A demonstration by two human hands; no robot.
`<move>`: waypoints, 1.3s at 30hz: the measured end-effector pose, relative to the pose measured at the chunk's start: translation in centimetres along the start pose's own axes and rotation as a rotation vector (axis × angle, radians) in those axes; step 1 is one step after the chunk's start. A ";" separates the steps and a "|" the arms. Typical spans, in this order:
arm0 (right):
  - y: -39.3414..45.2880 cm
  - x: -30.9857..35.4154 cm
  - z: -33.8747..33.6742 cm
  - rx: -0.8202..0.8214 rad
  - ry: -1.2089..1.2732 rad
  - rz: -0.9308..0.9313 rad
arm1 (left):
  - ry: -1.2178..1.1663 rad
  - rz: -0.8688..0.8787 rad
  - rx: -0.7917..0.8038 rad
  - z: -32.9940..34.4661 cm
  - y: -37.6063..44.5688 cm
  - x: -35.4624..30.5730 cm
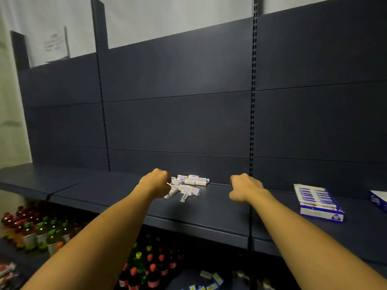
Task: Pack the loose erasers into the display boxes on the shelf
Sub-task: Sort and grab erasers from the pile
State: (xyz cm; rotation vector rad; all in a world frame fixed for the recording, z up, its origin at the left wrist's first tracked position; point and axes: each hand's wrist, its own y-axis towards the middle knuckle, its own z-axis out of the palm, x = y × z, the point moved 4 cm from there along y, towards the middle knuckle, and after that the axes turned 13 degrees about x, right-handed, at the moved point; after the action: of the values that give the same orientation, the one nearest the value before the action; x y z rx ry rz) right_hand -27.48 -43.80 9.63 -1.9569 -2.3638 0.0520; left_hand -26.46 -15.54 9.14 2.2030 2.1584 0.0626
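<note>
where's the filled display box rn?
Head view: the filled display box sits on the shelf at far right, beyond the right hand, well apart from the loose erasers.

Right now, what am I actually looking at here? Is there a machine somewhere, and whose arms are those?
There is no machine. The single picture comes from a wide-angle camera worn on a person's head, looking forward and down, so the two bare arms are that person's own.

Both reach over a dark blue shelf. The left hand is at the edge of a pile of loose erasers, small white blocks in printed sleeves; its fingers are curled, but the view does not show whether they hold one. The right hand is to the right of the pile, fingers loosely curled, nothing visibly held.

Further right stands a blue and white display box already filled with rows of erasers; a second box shows at the edge. Drink bottles stand on the shelves below.
</note>
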 end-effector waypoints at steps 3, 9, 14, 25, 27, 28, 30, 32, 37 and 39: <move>0.3 2.7 0.3 -0.016 0.002 -0.012 | -0.021 0.011 0.013 0.4 0.0 2.4; 1.7 6.7 0.5 -0.039 -0.019 -0.027 | -0.068 0.035 0.017 1.4 1.2 5.4; 4.4 8.8 0.0 -0.058 -0.030 -0.040 | -0.081 0.049 0.010 2.3 3.7 7.3; 15.0 10.7 -1.7 -0.067 0.035 -0.027 | 0.001 0.069 0.013 1.4 13.2 10.9; 16.9 10.8 -2.2 -0.067 0.046 -0.028 | 0.025 0.064 0.006 1.0 15.0 11.6; 17.8 10.9 -2.4 -0.068 0.047 -0.029 | 0.029 0.066 -0.001 0.9 15.8 11.9; 19.3 11.1 -2.6 -0.067 0.046 -0.035 | 0.031 0.077 -0.004 1.2 17.4 12.5; 20.5 11.3 -2.4 -0.068 0.045 -0.040 | 0.036 0.092 -0.001 2.0 18.9 12.9; 22.9 11.6 -1.1 -0.039 0.039 -0.034 | 0.027 0.134 0.030 4.5 22.1 13.4; 23.8 11.6 -0.7 -0.027 0.040 -0.018 | 0.027 0.157 0.040 5.4 23.4 13.6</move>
State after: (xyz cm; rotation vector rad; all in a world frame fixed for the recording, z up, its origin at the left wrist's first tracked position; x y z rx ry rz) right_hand -6.27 -27.94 9.00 -1.9298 -2.3688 -0.0206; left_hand -2.45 -2.46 5.24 2.4042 2.0120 0.0562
